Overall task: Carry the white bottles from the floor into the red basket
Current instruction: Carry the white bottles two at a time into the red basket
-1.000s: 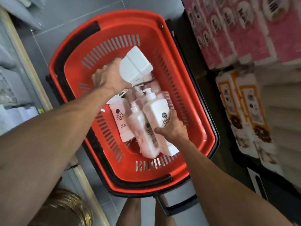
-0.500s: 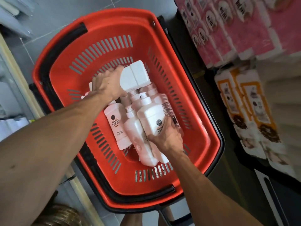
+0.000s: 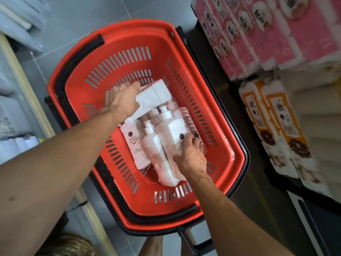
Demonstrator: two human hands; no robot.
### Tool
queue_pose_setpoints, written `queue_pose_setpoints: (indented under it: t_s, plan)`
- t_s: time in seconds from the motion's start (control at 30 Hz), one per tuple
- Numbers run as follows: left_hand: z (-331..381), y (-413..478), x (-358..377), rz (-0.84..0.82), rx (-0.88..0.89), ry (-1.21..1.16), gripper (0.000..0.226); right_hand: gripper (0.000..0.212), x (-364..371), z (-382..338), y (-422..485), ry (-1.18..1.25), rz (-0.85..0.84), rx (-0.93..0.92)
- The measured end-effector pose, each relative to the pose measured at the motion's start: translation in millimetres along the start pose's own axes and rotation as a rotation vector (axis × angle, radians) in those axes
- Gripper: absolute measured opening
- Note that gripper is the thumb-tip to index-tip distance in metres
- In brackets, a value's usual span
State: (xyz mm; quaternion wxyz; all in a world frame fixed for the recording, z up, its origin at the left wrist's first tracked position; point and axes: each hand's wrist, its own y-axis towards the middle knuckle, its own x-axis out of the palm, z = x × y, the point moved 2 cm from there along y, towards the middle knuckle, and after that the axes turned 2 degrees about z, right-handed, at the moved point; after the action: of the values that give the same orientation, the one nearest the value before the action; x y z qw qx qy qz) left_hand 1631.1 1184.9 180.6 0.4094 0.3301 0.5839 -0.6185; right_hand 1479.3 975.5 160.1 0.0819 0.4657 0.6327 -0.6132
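The red basket (image 3: 212, 100) stands on the grey floor below me, with several white pump bottles lying inside it. My left hand (image 3: 120, 99) grips a white bottle (image 3: 154, 96) laid crosswise over the caps of the others, its flat base toward the right. My right hand (image 3: 191, 157) rests with spread fingers on the lower part of a labelled white bottle (image 3: 172, 130) in the pile. Beside that one lie two more white bottles (image 3: 133, 143), one labelled, on the basket bottom.
Pink tissue packs (image 3: 267, 34) and orange-labelled paper packs (image 3: 276, 126) are stacked on the right, close to the basket. A shelf edge (image 3: 22, 85) runs along the left. The basket's black handle (image 3: 190, 241) lies near my feet.
My left hand has lowered its bottle from above the pile down onto the other bottles. My right hand's fingers have spread out over the bottle that it was holding.
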Motion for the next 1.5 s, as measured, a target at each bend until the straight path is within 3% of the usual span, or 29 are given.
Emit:
queue_pose_setpoints:
  t_s: [0.43,0.83,1.03,1.5]
  plan:
    - [-14.0,-89.1,-43.2,-0.106,-0.049,0.085,0.047,0.072,-38.2,-8.2,-67.1,-0.056,-0.049,-0.095]
    - [17.3,-232.5,-37.2,-0.042,-0.100,-0.116,0.055,0.068,-87.5,-19.0,-134.9,-0.083,-0.025,-0.148]
    - [32.3,-277.4,-77.0,-0.066,-0.127,-0.123,0.066,0.067,-130.5,-16.7,-176.3,-0.119,-0.002,-0.166]
    - [79.5,-420.4,-219.8,-0.073,-0.117,-0.094,0.058,0.068,-247.5,-1.7,-346.9,-0.036,0.043,-0.211]
